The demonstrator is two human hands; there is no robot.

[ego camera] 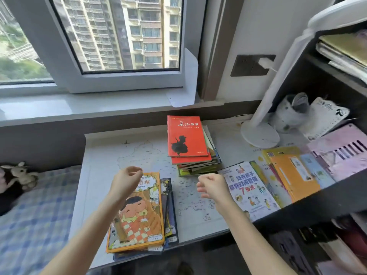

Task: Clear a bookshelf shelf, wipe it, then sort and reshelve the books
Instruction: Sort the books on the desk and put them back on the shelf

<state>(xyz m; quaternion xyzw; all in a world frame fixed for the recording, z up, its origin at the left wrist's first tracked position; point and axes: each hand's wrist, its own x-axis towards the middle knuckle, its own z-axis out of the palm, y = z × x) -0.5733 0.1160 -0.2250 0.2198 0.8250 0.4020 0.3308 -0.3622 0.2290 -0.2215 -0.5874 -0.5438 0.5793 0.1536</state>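
Both hands hold nothing. The left hand point(129, 176) hangs with loosely curled fingers over the top edge of the orange comic book point(139, 215), and I cannot tell if it touches the cover. The right hand point(213, 185) has relaxed, half-bent fingers above the desk point(123, 151), between the comic pile and the white book point(250, 191). The comic lies on top of a small pile near the front edge of the desk. These seem to be thin paperbacks, each one light and a little flexible. Their glossy covers probably slide on each other, so I would take the pile by its two long sides, with fingers under the lowest book. Behind it stands a taller, uneven pile with a red book point(186, 135) on top, surely heavier. More books lie overlapped at the right, beside the dark bookshelf point(317, 197)
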